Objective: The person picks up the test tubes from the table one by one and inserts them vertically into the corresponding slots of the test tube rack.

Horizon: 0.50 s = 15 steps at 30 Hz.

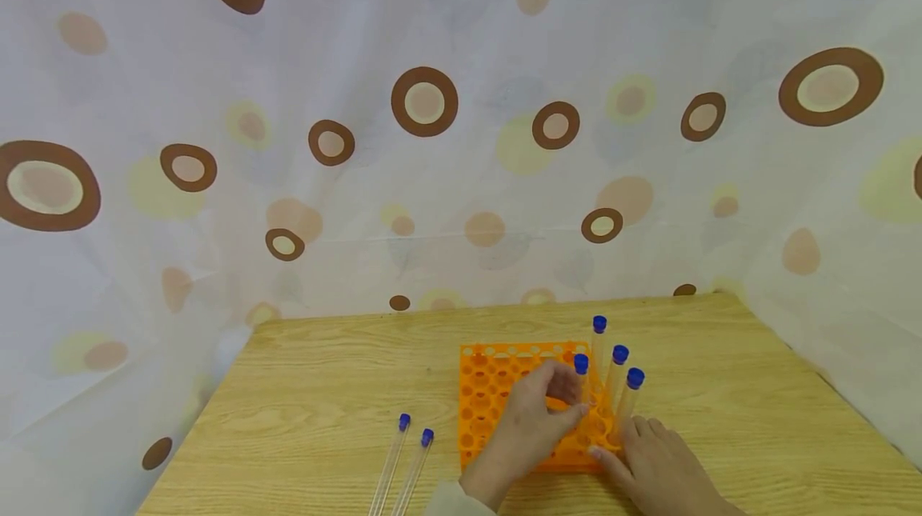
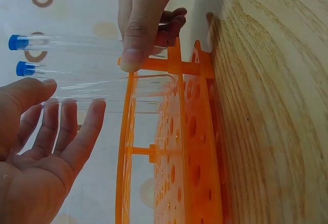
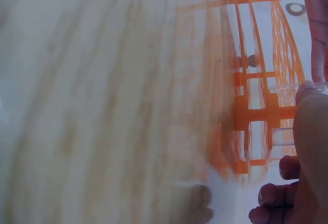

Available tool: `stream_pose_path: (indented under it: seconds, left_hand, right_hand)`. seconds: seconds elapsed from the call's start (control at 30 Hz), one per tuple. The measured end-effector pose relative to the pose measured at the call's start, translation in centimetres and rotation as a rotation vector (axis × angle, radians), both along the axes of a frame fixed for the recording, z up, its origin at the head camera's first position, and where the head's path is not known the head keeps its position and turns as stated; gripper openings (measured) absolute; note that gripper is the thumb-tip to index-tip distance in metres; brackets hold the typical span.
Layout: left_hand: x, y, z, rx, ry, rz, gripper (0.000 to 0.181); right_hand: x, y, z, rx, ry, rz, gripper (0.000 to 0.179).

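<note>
An orange test tube rack (image 1: 497, 404) stands on the table, with clear, blue-capped test tubes upright at its right side. My left hand (image 1: 529, 424) reaches over the rack and loosely holds one test tube (image 1: 581, 376) between thumb and fingers. In the left wrist view, that tube's rounded bottom (image 2: 166, 84) sits inside the rack. My right hand (image 1: 666, 464) grips the rack's right front corner, its thumb (image 2: 132, 55) on the top plate. Three other capped tubes (image 1: 617, 368) stand beside the held one. The right wrist view is partly blurred.
Two blue-capped test tubes (image 1: 389, 468) lie side by side on the wooden table (image 1: 324, 388), left of the rack. A white curtain (image 1: 475, 180) with brown and yellow circles surrounds the table at the back and sides.
</note>
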<state>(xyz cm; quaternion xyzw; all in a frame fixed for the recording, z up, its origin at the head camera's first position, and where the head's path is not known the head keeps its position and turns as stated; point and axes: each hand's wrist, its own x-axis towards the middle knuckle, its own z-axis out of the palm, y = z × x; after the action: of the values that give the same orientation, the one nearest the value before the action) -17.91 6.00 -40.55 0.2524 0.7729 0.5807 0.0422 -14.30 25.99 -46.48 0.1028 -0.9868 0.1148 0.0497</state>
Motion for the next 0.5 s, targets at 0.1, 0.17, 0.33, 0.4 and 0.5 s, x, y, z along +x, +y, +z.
stream_pose_path:
  seconds: [0.1,0.17,0.33,0.4,0.5]
  left_hand:
    - [0.08,-0.08,-0.22,0.021,-0.009,-0.008,0.025]
    - [0.11,-0.11,-0.33,0.026,0.001,-0.016,0.025]
    - [0.3,0.01,-0.54,0.001,0.092,-0.023,0.025]
    - [0.42,0.1,-0.6,-0.014,0.126,-0.029,0.025]
    - [0.56,0.2,-0.67,-0.03,0.159,-0.038,0.026]
  right_hand:
    - [-0.02,-0.01,-0.1,0.007,0.001,-0.003,0.047]
    - [-0.06,-0.01,-0.15,0.008,0.004,-0.004,0.048]
    - [-0.03,0.03,-0.23,0.008,0.013,-0.001,0.047]
    - [0.02,0.06,-0.23,0.008,0.015,0.003,0.046]
    - [0.06,0.08,-0.22,0.009,0.017,0.009,0.044]
